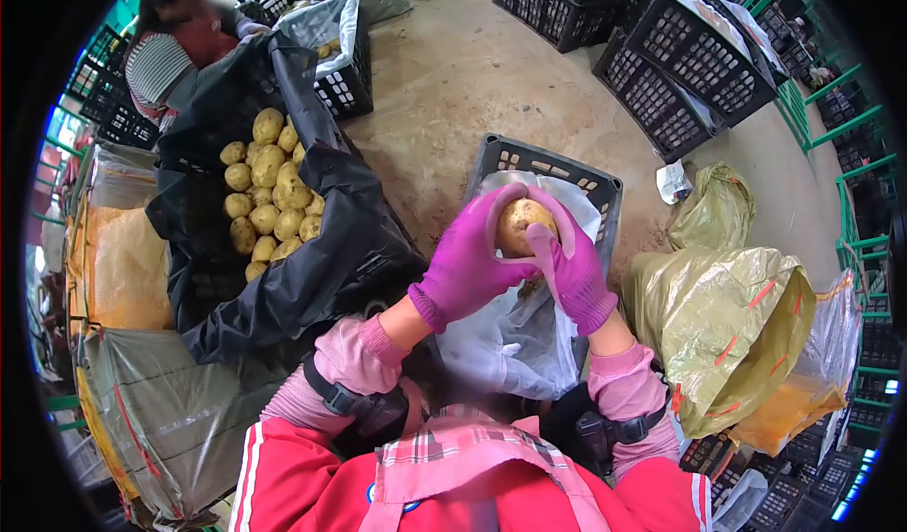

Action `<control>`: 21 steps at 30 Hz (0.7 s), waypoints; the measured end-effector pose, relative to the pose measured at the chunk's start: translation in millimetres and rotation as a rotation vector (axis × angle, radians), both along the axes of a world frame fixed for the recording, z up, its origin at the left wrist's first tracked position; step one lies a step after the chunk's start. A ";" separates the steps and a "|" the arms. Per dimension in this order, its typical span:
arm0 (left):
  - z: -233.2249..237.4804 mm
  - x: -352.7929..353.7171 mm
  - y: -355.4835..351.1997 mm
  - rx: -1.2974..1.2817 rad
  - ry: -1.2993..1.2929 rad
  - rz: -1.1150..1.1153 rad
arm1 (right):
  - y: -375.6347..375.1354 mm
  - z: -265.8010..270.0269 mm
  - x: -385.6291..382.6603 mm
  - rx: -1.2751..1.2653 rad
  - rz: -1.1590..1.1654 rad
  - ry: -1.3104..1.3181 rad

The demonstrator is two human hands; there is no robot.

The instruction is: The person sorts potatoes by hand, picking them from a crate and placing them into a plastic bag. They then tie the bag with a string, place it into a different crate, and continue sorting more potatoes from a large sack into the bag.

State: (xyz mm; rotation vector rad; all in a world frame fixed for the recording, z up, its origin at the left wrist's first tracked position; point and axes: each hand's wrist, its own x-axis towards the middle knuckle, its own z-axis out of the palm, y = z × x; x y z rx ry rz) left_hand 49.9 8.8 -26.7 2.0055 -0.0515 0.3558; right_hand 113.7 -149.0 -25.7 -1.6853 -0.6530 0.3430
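Both my hands wear purple gloves and hold one potato (pixel 522 227) between them, above a dark crate (pixel 548 160) lined with whitish plastic film (pixel 491 343). My left hand (pixel 479 256) wraps round the potato's left side, thumb beneath it. On the right side my right hand (pixel 573 266) presses against it, with its fingers over the top and its thumb across the front. To the left, several potatoes (pixel 269 168) lie in a crate lined with black plastic (pixel 345 187). What lies inside the film-lined crate is mostly hidden by my hands.
A co-worker (pixel 175 50) is behind the black-lined crate. Near them stands a white-lined crate (pixel 342 83). Stacked black crates (pixel 680 60) stand at the upper right. Green woven sacks (pixel 713 315) lie at the right; wrapped bundles (pixel 170 409) are at the left.
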 end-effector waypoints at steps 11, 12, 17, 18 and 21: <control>13.2 -8.5 1.9 -0.120 -0.087 -0.057 | -10.0 13.5 -1.7 0.073 -0.013 0.061; 15.0 -10.1 2.8 -0.076 -0.127 -0.034 | -10.7 12.1 -2.2 0.101 0.028 -0.041; 5.5 -11.3 5.8 -0.157 -0.198 -0.051 | -9.3 28.1 -9.3 0.120 0.144 0.224; 3.4 -11.8 5.6 -0.210 -0.201 -0.065 | -7.5 26.9 -10.3 0.137 0.155 0.218; 4.4 -18.4 4.4 -0.091 -0.193 0.015 | -0.6 18.8 -16.1 0.255 0.184 0.299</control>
